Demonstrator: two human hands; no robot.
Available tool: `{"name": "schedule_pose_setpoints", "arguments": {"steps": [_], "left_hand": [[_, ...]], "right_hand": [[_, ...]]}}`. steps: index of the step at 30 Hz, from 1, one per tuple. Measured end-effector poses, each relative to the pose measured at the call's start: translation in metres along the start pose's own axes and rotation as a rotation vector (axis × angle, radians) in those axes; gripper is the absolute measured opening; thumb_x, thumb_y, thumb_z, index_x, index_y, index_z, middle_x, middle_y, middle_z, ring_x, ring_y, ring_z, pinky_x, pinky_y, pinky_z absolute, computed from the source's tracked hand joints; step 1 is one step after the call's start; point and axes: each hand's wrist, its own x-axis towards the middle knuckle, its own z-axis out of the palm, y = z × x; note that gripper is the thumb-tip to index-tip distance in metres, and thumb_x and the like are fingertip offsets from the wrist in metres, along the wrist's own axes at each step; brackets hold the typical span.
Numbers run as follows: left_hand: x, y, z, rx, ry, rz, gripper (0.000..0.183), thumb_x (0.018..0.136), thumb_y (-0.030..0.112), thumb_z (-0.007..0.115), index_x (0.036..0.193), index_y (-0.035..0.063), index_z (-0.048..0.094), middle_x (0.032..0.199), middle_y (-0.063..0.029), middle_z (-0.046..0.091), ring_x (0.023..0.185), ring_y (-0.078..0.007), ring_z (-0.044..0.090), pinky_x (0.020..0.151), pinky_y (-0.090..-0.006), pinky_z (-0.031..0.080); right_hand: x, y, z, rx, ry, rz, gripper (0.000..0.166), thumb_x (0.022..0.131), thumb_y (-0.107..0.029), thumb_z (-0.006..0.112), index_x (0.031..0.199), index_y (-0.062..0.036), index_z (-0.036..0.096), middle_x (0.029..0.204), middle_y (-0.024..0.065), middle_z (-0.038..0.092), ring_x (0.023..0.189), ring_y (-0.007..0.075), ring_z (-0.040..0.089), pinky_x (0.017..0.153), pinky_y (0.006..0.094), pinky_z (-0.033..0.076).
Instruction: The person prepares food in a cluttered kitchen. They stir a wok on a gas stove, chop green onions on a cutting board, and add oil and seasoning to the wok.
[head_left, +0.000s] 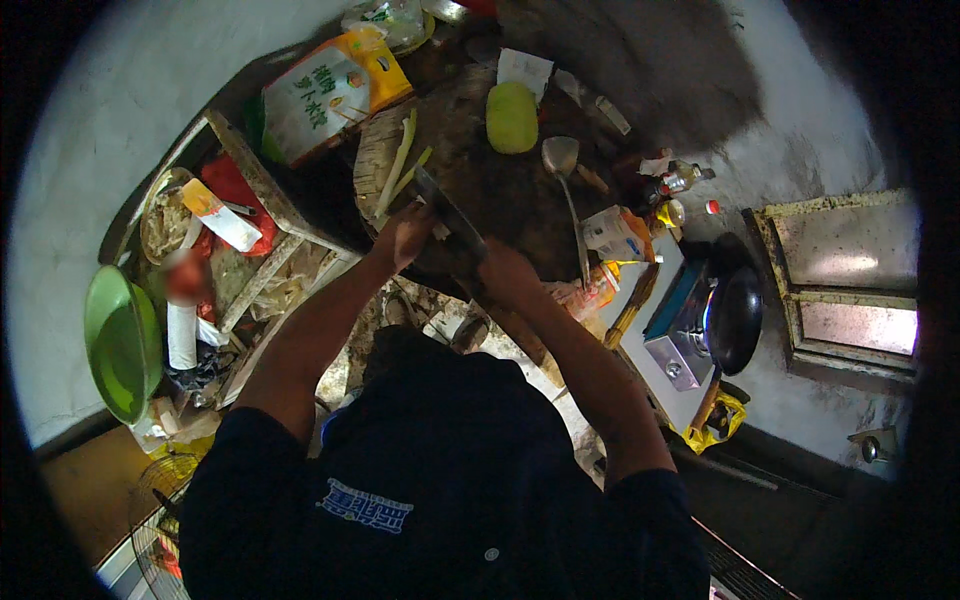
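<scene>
My right hand (508, 274) grips the handle of a kitchen knife (452, 214), whose dark broad blade points up and left over the worktop. Close to the blade's left side is my left hand (407, 236), fingers bent; whether anything is pinched in them is hidden. Pale green vegetable stalks (399, 163) lie just beyond the left hand on a worn, light wooden surface (370, 161). Small pale bits (439, 231) show between the hand and the blade. Farther back, a green gourd-like vegetable (512, 118) rests beside a metal spatula (560, 156).
A printed food bag (326, 97) lies at back left. Bottles (681, 178) and packets (616, 232) crowd the right side. Beyond them a black wok (735, 321) sits on a gas stove (679, 358). At far left are a green basin (120, 345) and a cluttered shelf (259, 289).
</scene>
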Motion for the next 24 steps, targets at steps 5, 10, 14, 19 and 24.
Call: {"name": "schedule_pose_setpoints", "arguments": {"steps": [5, 10, 14, 19, 24], "left_hand": [[-0.021, -0.023, 0.015, -1.072, 0.011, -0.147, 0.026, 0.094, 0.014, 0.051, 0.119, 0.0065, 0.049, 0.107, -0.0090, 0.055, 0.095, -0.0210, 0.056, 0.065, -0.0243, 0.050], [-0.039, -0.052, 0.030, -2.012, -0.089, -0.025, 0.021, 0.097, 0.017, 0.046, 0.114, 0.0063, 0.050, 0.103, -0.0089, 0.051, 0.093, -0.0206, 0.053, 0.062, -0.0256, 0.046], [-0.048, -0.056, 0.041, -0.897, 0.119, -0.434, 0.022, 0.098, 0.023, 0.049, 0.113, 0.0076, 0.050, 0.098, -0.0049, 0.051, 0.082, -0.0157, 0.050, 0.061, -0.0293, 0.043], [-0.017, -0.004, -0.012, -1.476, 0.031, -0.733, 0.023, 0.094, 0.025, 0.058, 0.107, 0.0069, 0.056, 0.086, -0.0008, 0.054, 0.072, -0.0102, 0.051, 0.057, -0.0278, 0.042], [-0.028, -0.032, 0.020, -1.231, 0.239, -0.713, 0.023, 0.093, 0.024, 0.060, 0.108, 0.0065, 0.060, 0.090, -0.0039, 0.056, 0.081, -0.0154, 0.054, 0.071, -0.0319, 0.045]], "right_hand": [[-0.016, -0.040, -0.049, 0.205, 0.063, 0.203, 0.028, 0.086, -0.019, 0.053, 0.109, -0.0020, 0.054, 0.098, 0.0253, 0.063, 0.091, 0.0435, 0.062, 0.080, 0.0522, 0.050], [-0.031, -0.049, -0.065, 0.156, 0.033, 0.237, 0.027, 0.087, -0.019, 0.051, 0.109, -0.0029, 0.053, 0.099, 0.0250, 0.064, 0.091, 0.0448, 0.062, 0.081, 0.0536, 0.050], [-0.036, -0.042, -0.051, 0.176, 0.032, 0.216, 0.029, 0.087, -0.019, 0.047, 0.110, -0.0027, 0.052, 0.102, 0.0253, 0.064, 0.094, 0.0447, 0.062, 0.083, 0.0537, 0.049], [-0.035, -0.051, -0.049, 0.151, -0.016, 0.254, 0.030, 0.086, -0.019, 0.046, 0.111, -0.0036, 0.052, 0.103, 0.0258, 0.064, 0.096, 0.0441, 0.062, 0.084, 0.0542, 0.049], [-0.031, -0.053, -0.049, 0.126, 0.021, 0.218, 0.028, 0.086, -0.019, 0.046, 0.107, -0.0027, 0.054, 0.099, 0.0279, 0.064, 0.095, 0.0444, 0.062, 0.084, 0.0540, 0.049]]}}
